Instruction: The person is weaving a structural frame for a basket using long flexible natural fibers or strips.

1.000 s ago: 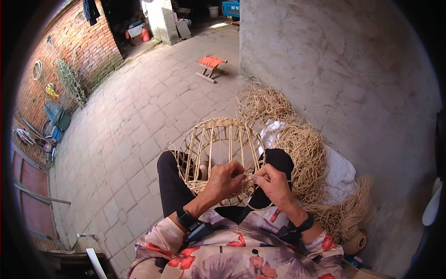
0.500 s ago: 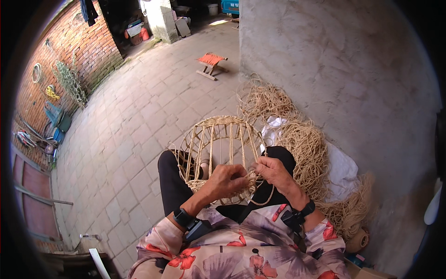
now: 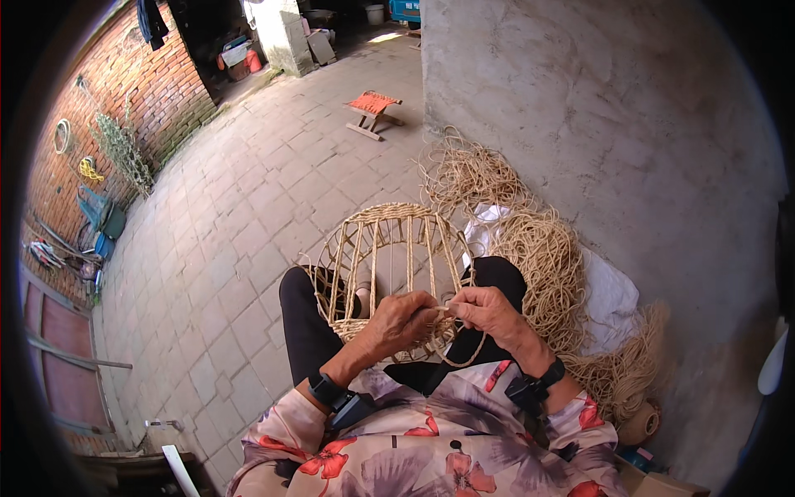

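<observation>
Between my knees rests a woven basket frame of tan twisted cord, with open upright strands and a braided band along its far rim. At the near right part of it, my left hand is closed in a pinch on a strand of cord. My right hand pinches the same cord close beside it, thumb and forefinger together. A loose length of cord loops down below my right hand. Part of the near rim is hidden behind my left hand.
A heap of tan cord lies to the right on white sacking, along a grey wall. A small folding stool with an orange seat stands ahead on the paving. Tools and a bucket sit by the brick wall at left.
My hands have drawn slightly apart, and a short piece of cord now shows between the fingertips. My right hand has tilted lower. The basket stays between my knees.
</observation>
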Available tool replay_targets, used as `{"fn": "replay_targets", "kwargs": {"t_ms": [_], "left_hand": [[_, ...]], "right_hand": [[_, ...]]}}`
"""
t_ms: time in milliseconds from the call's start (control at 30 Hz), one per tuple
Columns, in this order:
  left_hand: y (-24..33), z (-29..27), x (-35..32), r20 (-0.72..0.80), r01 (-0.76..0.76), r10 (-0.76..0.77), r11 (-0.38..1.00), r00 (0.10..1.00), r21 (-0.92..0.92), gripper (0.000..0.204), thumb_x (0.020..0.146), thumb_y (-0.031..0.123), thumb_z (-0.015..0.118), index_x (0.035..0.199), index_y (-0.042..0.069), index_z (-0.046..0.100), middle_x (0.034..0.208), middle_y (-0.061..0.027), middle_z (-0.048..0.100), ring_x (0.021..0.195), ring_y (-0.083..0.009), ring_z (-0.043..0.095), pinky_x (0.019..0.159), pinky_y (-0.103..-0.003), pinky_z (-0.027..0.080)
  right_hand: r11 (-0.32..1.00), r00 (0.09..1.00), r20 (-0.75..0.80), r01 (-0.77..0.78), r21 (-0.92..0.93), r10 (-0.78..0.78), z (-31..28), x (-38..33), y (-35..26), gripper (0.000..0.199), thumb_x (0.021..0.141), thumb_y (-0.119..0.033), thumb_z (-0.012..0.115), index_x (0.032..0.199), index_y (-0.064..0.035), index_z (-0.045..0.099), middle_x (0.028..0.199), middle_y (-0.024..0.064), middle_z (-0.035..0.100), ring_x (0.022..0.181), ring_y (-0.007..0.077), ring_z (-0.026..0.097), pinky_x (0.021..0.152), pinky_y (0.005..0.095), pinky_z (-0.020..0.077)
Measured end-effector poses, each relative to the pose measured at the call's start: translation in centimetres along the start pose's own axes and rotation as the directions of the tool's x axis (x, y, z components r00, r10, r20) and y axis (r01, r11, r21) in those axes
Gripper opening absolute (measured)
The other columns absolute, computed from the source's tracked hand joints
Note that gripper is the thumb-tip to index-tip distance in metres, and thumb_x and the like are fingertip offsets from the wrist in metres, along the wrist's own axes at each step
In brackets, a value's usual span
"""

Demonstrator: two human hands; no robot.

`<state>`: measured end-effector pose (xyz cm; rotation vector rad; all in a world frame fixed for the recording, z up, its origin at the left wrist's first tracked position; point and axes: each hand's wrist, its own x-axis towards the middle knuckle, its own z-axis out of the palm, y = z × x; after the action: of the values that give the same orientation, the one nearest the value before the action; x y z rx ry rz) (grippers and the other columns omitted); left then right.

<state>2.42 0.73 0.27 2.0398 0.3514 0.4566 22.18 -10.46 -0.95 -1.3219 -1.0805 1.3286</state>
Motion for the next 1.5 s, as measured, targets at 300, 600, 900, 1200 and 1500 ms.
{"fn": "replay_targets", "kwargs": {"t_ms": [300,600,900,1200,1500], "left_hand": [[-0.7,-0.2,0.3,0.041,0.288,-0.290,0.903,0.956,-0.318,0.019,0.094,0.018,0.060,0.095,-0.001,0.060,0.071,-0.0030,0.058,0.064,-0.0099,0.056,0.057,-0.027,0.047],[-0.1,-1.1,1.7,0.249,0.432,-0.362,0.835,0.898,-0.342,0.018,0.092,0.017,0.067,0.102,0.004,0.061,0.082,0.0020,0.064,0.065,-0.0034,0.055,0.058,-0.017,0.044],[-0.2,0.1,1.1,0.114,0.360,-0.363,0.739,0.925,-0.570,0.010,0.090,0.009,0.067,0.094,0.004,0.059,0.079,-0.0011,0.065,0.060,-0.0042,0.058,0.051,-0.019,0.048],[0.7,0.6,1.0,0.038,0.316,-0.335,0.839,0.941,-0.444,0.009,0.091,0.011,0.065,0.094,0.002,0.063,0.076,0.0001,0.063,0.061,-0.0045,0.057,0.052,-0.021,0.047],[0.9,1.0,0.8,-0.062,0.216,-0.231,0.958,0.971,-0.186,0.016,0.086,0.011,0.070,0.092,-0.003,0.064,0.074,-0.0058,0.067,0.066,-0.0087,0.061,0.059,-0.027,0.051]], "right_hand": [[0.460,0.707,0.004,0.465,-0.756,-0.708,2.5,-0.2,-1.5,0.011,0.077,-0.001,0.067,0.082,-0.0032,0.058,0.071,0.0116,0.057,0.063,0.0305,0.061,0.053,0.0343,0.0472],[0.171,0.611,0.176,0.466,-0.868,-0.772,2.0,-1.2,-1.6,0.017,0.070,0.002,0.068,0.082,-0.0049,0.057,0.066,0.0078,0.052,0.057,0.0238,0.058,0.049,0.0346,0.0452],[0.554,0.796,-0.083,0.337,-0.762,-0.599,0.8,-2.0,-2.2,0.010,0.081,-0.007,0.070,0.083,-0.0042,0.060,0.072,0.0102,0.059,0.064,0.0285,0.062,0.054,0.0364,0.0467],[0.714,0.852,-0.133,0.327,-0.619,-0.506,1.2,-2.1,-3.8,0.009,0.083,-0.006,0.068,0.083,0.0003,0.061,0.074,0.0126,0.060,0.066,0.0265,0.062,0.058,0.0337,0.0468],[0.810,0.895,-0.164,0.281,-0.514,-0.415,0.2,-1.3,-2.7,0.013,0.087,-0.010,0.066,0.085,0.0023,0.063,0.069,0.0103,0.059,0.063,0.0147,0.057,0.057,0.0304,0.0440]]}}
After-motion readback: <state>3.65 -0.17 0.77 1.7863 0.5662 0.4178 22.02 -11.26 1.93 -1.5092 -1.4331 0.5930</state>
